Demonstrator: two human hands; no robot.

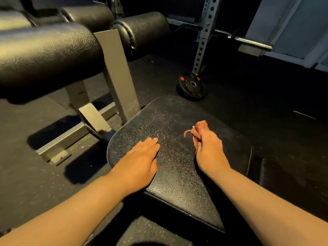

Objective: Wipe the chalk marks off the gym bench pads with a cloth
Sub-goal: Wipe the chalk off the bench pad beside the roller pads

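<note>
While the left hand point(142, 158) lies flat with straight fingers on the black bench pad point(174, 172), the right hand point(209, 150) at its 3 o'clock curls tight around a bunched reddish cloth point(199, 129) resting on the same pad; a weight plate point(191, 87) sits on the floor at 12 o'clock

Dim, warm light; sheen on roller pads point(44, 50); hard floor shadows; wide-angle bending at edges; corners murky.

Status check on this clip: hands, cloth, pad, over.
Left hand flat on the bench pad. Right hand grips the bunched cloth, resting on the pad. Faint mark by the left fingertips. Nothing between cloth and mark.
</note>
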